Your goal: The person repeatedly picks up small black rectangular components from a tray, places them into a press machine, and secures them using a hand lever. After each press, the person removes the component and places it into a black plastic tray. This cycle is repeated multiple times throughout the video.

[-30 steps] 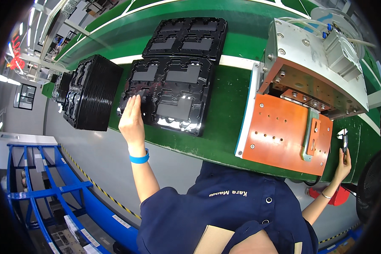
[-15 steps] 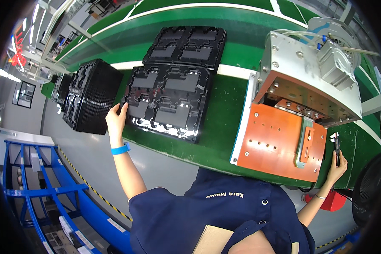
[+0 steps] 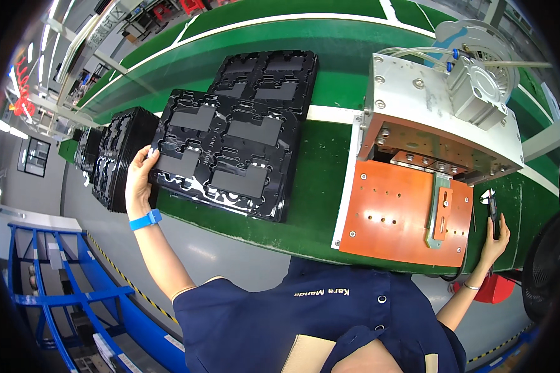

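Note:
My left hand (image 3: 141,177) grips the left edge of a black plastic tray (image 3: 213,149), thumb on top and the other fingers mostly hidden at its side. Dark flat L-shaped pieces lie in the tray's compartments. Its left side looks raised off the green bench, and its far edge overlaps a second black tray (image 3: 302,84) with similar pieces. My right hand (image 3: 495,242) is at the bench's right side, a caliper (image 3: 492,205) between thumb and fingers, its silver jaws pointing away from me.
Left of the held tray rises a tall stack of black trays (image 3: 115,161). A metal press-like fixture (image 3: 442,105) with an orange plate (image 3: 386,208) stands between my hands. A dark fan (image 3: 544,273) is at far right, a blue rack (image 3: 74,292) at lower left.
My left hand has moved left and taken hold of the near tray, whose left side has shifted left and up. The right hand stays by the caliper, its fingers slightly more spread.

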Demonstrator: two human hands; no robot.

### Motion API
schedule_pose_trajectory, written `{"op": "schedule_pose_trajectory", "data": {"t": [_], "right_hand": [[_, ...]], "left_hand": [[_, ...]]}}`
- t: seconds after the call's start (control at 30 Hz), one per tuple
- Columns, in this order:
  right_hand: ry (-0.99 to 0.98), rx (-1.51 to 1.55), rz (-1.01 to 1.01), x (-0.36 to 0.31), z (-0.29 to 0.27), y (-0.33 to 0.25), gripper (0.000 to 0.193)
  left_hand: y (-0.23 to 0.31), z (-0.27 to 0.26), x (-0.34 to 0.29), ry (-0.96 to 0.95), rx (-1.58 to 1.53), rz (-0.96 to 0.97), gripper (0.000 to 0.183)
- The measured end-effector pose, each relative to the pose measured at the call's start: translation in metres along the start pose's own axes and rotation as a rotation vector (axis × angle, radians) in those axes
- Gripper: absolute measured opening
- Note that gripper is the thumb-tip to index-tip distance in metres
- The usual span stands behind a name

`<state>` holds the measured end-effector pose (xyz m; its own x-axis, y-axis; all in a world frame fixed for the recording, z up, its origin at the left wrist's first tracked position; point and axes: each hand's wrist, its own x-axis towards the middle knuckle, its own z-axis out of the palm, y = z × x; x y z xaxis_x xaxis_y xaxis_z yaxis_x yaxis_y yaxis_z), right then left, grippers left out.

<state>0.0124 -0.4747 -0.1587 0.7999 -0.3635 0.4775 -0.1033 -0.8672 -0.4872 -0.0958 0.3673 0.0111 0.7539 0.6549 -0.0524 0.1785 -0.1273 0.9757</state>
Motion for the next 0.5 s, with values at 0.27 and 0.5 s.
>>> {"op": "schedule_pose_trajectory", "data": {"t": [0.27, 0.5], "right_hand": [[0.008, 0.0, 0.02, -0.002, -0.005, -0.009, 0.045], [0.022, 0.032, 0.013, -0.004, -0.005, -0.027, 0.044]], "left_hand": [[0.011, 0.095, 0.116, -0.051, -0.11, 0.028, 0.05], [-0.035, 0.121, 0.209, -0.049, -0.066, 0.019, 0.054]]}}
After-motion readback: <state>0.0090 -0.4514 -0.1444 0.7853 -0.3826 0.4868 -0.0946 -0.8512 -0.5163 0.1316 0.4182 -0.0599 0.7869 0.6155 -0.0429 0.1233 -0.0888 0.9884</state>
